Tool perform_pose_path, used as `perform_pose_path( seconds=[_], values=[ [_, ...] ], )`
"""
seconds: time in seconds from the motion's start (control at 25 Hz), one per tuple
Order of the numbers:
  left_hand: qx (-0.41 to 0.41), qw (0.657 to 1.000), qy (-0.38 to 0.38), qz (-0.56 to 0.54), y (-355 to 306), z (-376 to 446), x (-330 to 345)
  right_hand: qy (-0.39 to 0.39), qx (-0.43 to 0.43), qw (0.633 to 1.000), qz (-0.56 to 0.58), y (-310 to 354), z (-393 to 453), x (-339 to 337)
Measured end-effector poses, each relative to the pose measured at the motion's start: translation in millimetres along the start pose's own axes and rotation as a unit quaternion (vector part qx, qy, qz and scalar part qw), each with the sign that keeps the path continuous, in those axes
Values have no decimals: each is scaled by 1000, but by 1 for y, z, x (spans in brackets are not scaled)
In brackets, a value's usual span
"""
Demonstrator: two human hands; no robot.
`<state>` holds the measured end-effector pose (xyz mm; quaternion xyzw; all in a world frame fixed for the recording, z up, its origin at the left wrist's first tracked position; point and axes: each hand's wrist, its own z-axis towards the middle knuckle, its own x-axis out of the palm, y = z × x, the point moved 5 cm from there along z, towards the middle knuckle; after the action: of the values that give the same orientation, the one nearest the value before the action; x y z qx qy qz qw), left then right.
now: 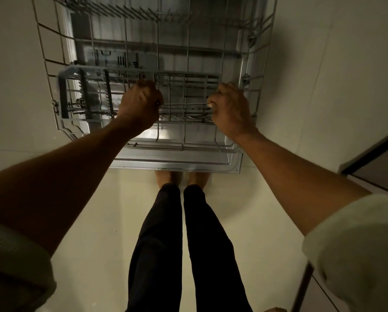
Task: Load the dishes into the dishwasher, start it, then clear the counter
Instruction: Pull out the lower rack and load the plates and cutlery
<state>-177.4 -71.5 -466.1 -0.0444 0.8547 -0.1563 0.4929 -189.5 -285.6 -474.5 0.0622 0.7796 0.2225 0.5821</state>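
The dishwasher door (177, 161) is seen lowered flat, directly ahead of the person's feet. The lower rack (253, 70) is drawn out over it, its wire frame running away from the person toward the tub. No dishes are seen in this rack; only bare tines and wire are made out.

A grey cutlery basket (63, 93) is set across the near part of the rack, its long axis lying left to right, square to the rack's line of travel. What look like a few utensils lie in it toward the right, though the light is too poor for certainty.

The left hand (141, 104) is closed in a fist on the basket near its middle. The right hand (230, 106) is closed likewise at the basket's right end, beside the rack's right wall. Which wire each set of fingers has caught cannot be told, since the knuckles cover the contact.

Both hands are placed about level, at an even reach. The grip is thus offset: the basket's left end lies free, well to the left of the left hand. It is judged that any lift or slide would be weighted to that side unless corrected. Loading is judged to be at an early stage.
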Motion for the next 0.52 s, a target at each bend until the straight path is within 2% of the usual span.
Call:
perform_pose_path(
  seconds=[0.12,0.52],
  values=[
    [-8,1000,2,-2,1,2,4,13,1,1000,-11,0,0,4],
    [41,999,-19,-8,9,15,19,57,24,998,-20,-7,7,19]
  ],
)
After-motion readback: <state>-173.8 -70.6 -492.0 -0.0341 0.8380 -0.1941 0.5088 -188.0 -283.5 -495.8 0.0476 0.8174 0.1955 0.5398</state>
